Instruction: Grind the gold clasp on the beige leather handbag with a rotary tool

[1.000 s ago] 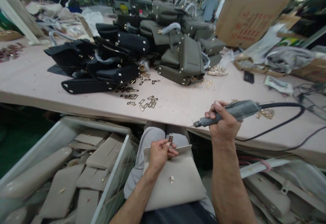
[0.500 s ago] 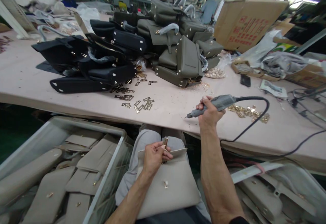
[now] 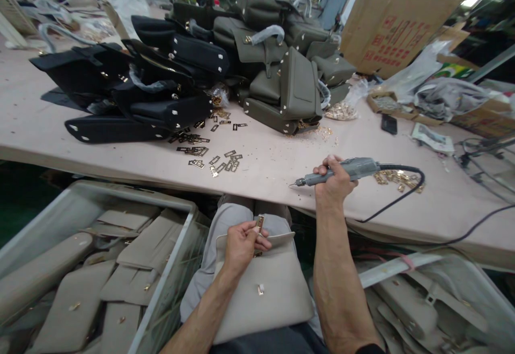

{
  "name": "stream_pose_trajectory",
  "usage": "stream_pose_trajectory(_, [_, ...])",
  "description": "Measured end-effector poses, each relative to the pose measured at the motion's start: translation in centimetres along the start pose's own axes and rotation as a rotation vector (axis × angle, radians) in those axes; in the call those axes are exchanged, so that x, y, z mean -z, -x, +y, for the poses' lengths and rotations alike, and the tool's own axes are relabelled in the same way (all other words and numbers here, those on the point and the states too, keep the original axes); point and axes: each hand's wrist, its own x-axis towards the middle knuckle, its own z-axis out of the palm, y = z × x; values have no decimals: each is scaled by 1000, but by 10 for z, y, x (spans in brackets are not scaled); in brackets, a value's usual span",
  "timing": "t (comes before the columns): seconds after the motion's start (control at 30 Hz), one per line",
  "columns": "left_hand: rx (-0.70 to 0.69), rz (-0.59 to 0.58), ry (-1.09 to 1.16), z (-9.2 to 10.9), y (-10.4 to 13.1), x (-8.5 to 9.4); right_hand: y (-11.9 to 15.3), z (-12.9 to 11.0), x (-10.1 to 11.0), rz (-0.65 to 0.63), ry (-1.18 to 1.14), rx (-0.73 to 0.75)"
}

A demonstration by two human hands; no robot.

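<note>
My left hand point(image 3: 242, 244) pinches a small gold metal plate point(image 3: 260, 224) upright over the top edge of a light grey bag piece point(image 3: 263, 311), which lies across my lap. A gold clasp point(image 3: 260, 289) sits on that piece. My right hand point(image 3: 333, 178) is wrapped round a grey electric screwdriver point(image 3: 360, 168), its thin tip pointing left, low over the table's front part. From its rear end a black cable curves back. Loose gold plates point(image 3: 231, 162) lie on the table left of the tip, and a pile of gold fittings point(image 3: 398, 178) lies to its right.
Black bags point(image 3: 116, 130) and olive bags point(image 3: 298, 86) are heaped on the table point(image 3: 265, 174). A cardboard box point(image 3: 398, 32) stands at the back right. Crates of grey bag pieces flank my legs, left point(image 3: 183, 236) and right point(image 3: 386, 273). A person point(image 3: 333, 2) is in the background.
The view has shifted slightly. My right hand and the screwdriver sit a little further right, with the screwdriver more level. Both hands keep their holds.
</note>
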Motion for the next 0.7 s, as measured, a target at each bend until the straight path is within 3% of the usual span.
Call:
stream_pose_trajectory(0.33, [8,-12,0,-1,-1,2,0,4,-17,-27,-6,48])
stream_pose_trajectory(0.7, [15,0,25,0,-2,2,-2,14,-17,-10,-13,24])
